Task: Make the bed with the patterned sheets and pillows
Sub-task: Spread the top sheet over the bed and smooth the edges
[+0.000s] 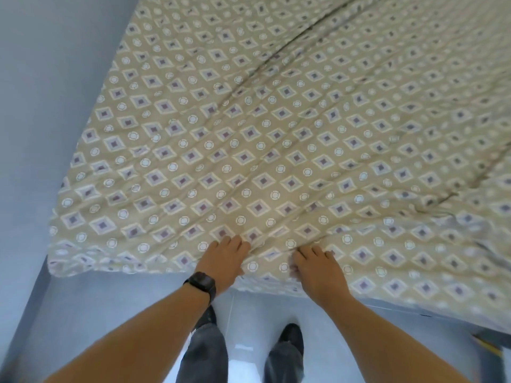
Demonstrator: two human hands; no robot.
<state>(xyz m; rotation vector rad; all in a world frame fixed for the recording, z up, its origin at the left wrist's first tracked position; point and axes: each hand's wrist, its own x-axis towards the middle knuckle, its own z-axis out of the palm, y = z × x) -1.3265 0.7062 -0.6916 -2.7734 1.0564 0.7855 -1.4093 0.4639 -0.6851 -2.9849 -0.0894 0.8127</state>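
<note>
I see my left hand [225, 258] and right hand [318, 268], fingers curled, gripping the sheet [249, 134] at the bed's near edge; pale floor [243, 308] beneath, wall [41, 92] left.

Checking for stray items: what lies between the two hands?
Only patterned sheet, bunched into a fold, between the left hand and right hand, in the head view.

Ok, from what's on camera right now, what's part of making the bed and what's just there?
Part of the job:
- patterned sheet, spread over the bed, still creased
- left hand and right hand, both on the sheet's near edge

Just there:
- wristwatch on the left wrist
- shoes
- tiled floor
- wall

No pillows in view.
</note>
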